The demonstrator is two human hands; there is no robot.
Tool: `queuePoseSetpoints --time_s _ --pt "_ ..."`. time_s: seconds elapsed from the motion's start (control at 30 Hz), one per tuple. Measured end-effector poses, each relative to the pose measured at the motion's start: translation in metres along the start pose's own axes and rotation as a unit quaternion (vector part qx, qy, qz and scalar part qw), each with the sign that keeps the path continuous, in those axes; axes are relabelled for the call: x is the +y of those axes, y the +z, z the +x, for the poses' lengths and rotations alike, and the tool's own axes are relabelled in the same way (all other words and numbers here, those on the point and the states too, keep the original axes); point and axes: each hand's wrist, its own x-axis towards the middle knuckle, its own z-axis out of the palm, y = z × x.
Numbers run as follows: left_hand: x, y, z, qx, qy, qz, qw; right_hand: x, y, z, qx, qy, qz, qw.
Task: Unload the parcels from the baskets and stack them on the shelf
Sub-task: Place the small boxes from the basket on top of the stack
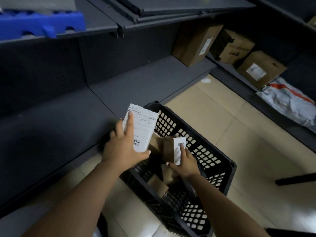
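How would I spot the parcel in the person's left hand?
Find the black perforated plastic basket on the tiled floor. At its left rim, the left hand grips a flat white parcel, tilted up. Unlike the small brown cardboard box beside it, its whole face is a printed label.

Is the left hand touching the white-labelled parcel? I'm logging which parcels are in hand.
Touching. The head view shows the left hand gripping the white-labelled parcel, fingers across its label and thumb under its lower edge.

Print on the white label too blurred to read, basket floor hidden under small boxes
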Motion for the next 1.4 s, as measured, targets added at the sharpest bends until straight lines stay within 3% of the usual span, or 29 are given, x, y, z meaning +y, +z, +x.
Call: queuePoseSetpoints --time_s 0.23,0.4,0.7,0.8,0.9,1.07,1.27,1.4 --pt "0.010 0.021 0.028 -0.012 0.033 0.019 0.999 0.016 0.027 0.055 -0.043 0.055 -0.113 0.991" --pt "0.010 0.024 0.039 -0.022 0.030 0.023 0.999 0.023 0.039 0.080 -0.014 0.068 -0.132 0.989" --pt "0.024 0.017 0.039 -0.033 0.053 0.024 0.998 -0.001 0.047 0.076 0.069 -0.009 -0.077 0.995" --pt "0.030 -0.002 0.036 -0.018 0.046 0.017 0.999 -0.020 0.037 0.064 0.093 -0.028 0.017 0.995" --pt "0.043 -0.027 0.028 0.005 0.048 0.012 0.999 -0.036 0.015 0.044 0.133 -0.042 0.112 0.984" --pt "0.066 -0.076 -0.003 0.066 0.062 -0.002 0.996 -0.063 -0.052 -0.006 0.204 -0.101 0.176 0.958" --pt "0.066 -0.149 -0.068 0.140 0.004 -0.040 0.989 -0.117 -0.152 -0.095 0.243 -0.213 0.181 0.929" --pt "0.060 -0.215 -0.117 0.206 -0.008 -0.008 0.979 -0.168 -0.207 -0.150 0.251 -0.304 0.217 0.893"
